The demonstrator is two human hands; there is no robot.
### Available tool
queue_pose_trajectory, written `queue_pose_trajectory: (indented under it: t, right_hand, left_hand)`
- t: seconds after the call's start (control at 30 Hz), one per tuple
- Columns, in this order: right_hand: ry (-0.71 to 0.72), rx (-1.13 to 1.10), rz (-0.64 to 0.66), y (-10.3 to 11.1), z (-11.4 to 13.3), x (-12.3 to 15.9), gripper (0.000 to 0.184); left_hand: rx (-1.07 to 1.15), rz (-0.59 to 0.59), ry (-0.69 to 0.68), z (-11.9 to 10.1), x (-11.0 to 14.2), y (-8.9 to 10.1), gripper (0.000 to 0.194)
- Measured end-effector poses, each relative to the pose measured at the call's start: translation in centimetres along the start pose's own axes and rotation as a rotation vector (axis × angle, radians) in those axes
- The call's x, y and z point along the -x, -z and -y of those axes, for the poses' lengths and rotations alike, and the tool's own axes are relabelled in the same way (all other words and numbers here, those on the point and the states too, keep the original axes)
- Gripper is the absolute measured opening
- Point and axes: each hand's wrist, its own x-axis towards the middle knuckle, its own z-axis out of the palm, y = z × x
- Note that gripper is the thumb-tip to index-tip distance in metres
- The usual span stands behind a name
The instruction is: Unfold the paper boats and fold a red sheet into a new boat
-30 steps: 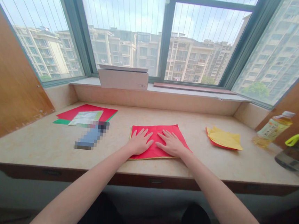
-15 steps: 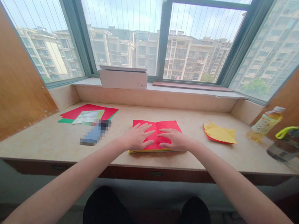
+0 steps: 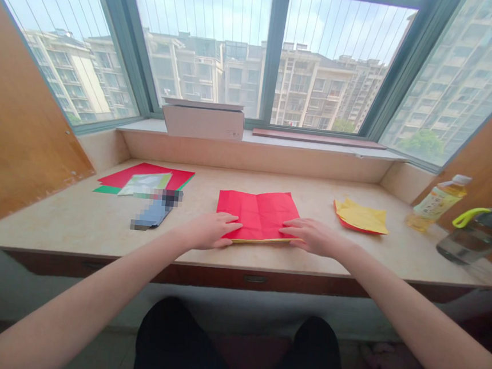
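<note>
A sheet of red paper [image 3: 258,214] with a crease down its middle lies on the counter in front of me. A yellow edge of paper shows beneath its near side. My left hand [image 3: 212,230] rests at the sheet's near left corner, fingers stretched flat on the red surface and thumb by the near edge. At the near right corner, my right hand [image 3: 314,236] lies in the same way, with its fingers extended over the paper. Both hands are open. Whether the thumbs reach under the paper cannot be made out.
Yellow and red folded papers [image 3: 363,215] lie to the right, before a drink bottle [image 3: 439,202] and a dark water bottle [image 3: 480,236]. On the left are red sheets [image 3: 144,171], a clear packet [image 3: 145,184] and a blurred-out object [image 3: 156,211]. A white box [image 3: 203,121] stands on the windowsill.
My hands have slid apart from the middle of the red paper out to its left and right near corners. The view has tilted slightly. The other things stay in place.
</note>
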Motion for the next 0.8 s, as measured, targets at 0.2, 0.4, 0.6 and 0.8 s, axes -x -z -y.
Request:
queue_pose_trajectory:
  t: [0.2, 0.4, 0.6, 0.8]
  right_hand:
    - [0.001, 0.016, -0.004, -0.3, -0.5, -0.8, 0.04]
    - [-0.012, -0.012, -0.017, -0.7, -1.7, -1.0, 0.046]
    - [-0.014, 0.034, -0.019, -0.5, -2.3, -1.7, 0.04]
    - [-0.083, 0.075, -0.075, -1.1, -3.0, -4.1, 0.034]
  left_hand:
    - [-0.009, -0.011, -0.008, 0.7, -0.4, 0.3, 0.051]
    - [0.005, -0.006, -0.015, 1.5, -0.7, 0.1, 0.054]
    - [-0.031, -0.082, -0.022, 2.4, -1.3, -0.7, 0.042]
    - [-0.061, -0.142, 0.02, 4.5, -3.3, -1.9, 0.033]
